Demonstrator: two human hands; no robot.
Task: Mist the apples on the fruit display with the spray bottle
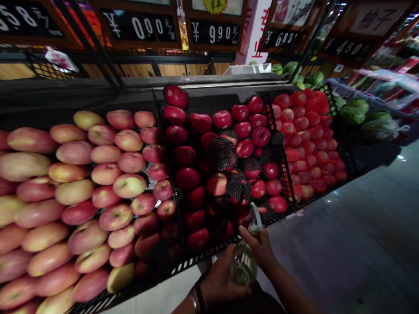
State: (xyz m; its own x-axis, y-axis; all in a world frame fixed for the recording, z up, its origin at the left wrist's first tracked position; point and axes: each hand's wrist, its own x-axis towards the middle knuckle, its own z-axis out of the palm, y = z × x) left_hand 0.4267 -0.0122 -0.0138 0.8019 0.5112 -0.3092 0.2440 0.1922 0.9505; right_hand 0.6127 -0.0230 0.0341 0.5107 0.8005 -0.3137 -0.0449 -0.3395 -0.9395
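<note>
Both hands hold one clear spray bottle (244,261) at the lower centre of the head view, just in front of the black front rail (209,255) of a fruit display.

1. Left hand (219,281): wrapped around the lower body of the bottle from the left, fingers closed on the clear plastic. A dark band (199,296) sits on the wrist.
2. Right hand (260,246): closed around the neck of the bottle, directly below the white spray head (255,218). The exact finger placement on the trigger cannot be told (the area is dark).
3. Spray head: points up and away from the person, toward the middle compartment.

Display layout, left to right:
- Left compartment: pale pink and yellow apples (104,174), stacked in rows.
- Middle compartment: dark red apples (186,176), several in black foam net sleeves (237,185). This compartment is the one nearest the bottle.
- Right compartment: smaller red fruit (307,139), some in red netting.

Watermelons (353,111) lie beyond the right compartment. Price boards (214,32) hang above the display. A grey floor (360,235) runs along the right side.
</note>
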